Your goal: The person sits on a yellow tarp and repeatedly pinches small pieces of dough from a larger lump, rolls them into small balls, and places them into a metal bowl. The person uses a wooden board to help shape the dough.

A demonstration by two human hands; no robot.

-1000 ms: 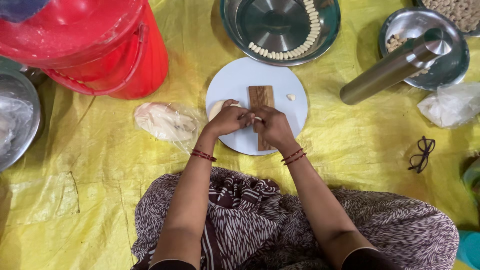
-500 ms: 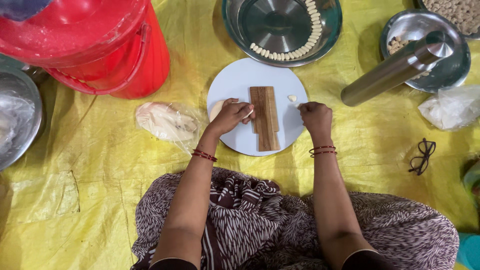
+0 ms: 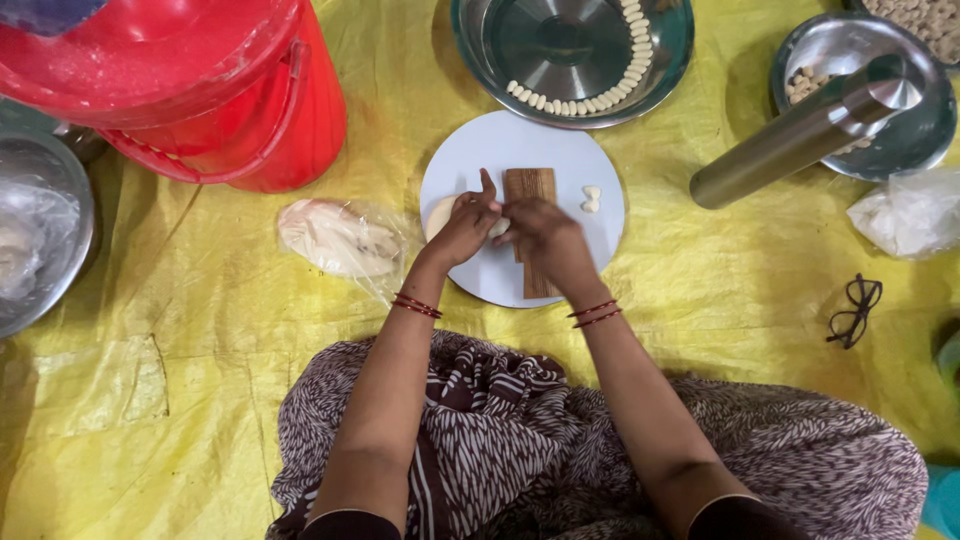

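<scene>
Hands pinch soft dough (ridged board).

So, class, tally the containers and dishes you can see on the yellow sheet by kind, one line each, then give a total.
Red bucket: 1
Steel bowls (top centre, top right, left edge; a fourth rim at the far top right corner is too cut off to count): 3
White round plate: 1
Total: 5
</scene>
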